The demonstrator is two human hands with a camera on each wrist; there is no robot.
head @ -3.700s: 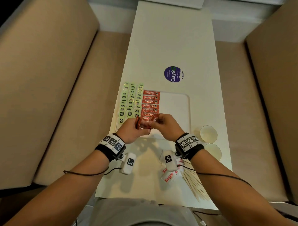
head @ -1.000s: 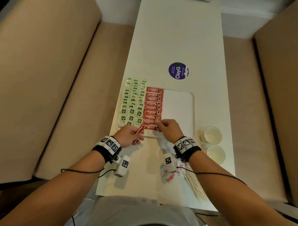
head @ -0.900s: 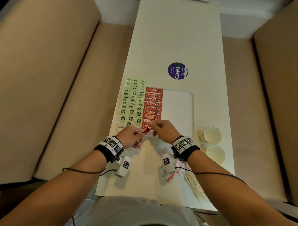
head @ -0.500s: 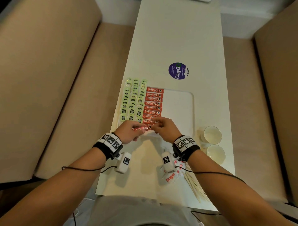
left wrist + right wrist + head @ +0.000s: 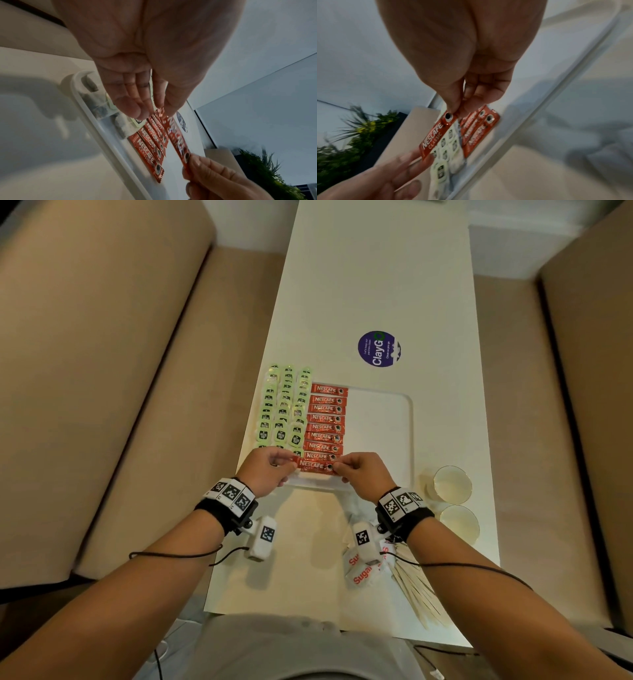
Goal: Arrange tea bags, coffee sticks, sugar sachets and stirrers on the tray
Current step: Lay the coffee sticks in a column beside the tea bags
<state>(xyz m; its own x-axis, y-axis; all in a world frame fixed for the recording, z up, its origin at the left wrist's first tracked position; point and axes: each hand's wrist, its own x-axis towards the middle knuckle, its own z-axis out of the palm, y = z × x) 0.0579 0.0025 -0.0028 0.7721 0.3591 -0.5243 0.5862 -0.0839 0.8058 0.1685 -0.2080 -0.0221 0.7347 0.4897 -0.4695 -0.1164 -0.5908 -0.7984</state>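
Note:
A red Nescafe coffee stick [image 5: 314,465] hangs level just above the near end of the white tray [image 5: 383,433]. My left hand [image 5: 270,467] pinches its left end and my right hand [image 5: 356,470] pinches its right end. In the left wrist view the held stick [image 5: 176,139] stretches from my left fingertips to the right hand [image 5: 211,174]. In the right wrist view the held stick [image 5: 436,135] is above the laid sticks [image 5: 477,131]. A column of coffee sticks [image 5: 327,422] lies on the tray beside rows of green tea bags [image 5: 284,409].
Sugar sachets [image 5: 364,570] and wooden stirrers [image 5: 418,590] lie on the table near its front edge, right of centre. Two glass cups [image 5: 452,484] stand right of the tray. A purple sticker [image 5: 378,349] sits beyond the tray. The tray's right half is bare.
Both hands rose from the tray's near edge, then came forward holding one coffee stick stretched level between them; it now sits over the bottom of the coffee column.

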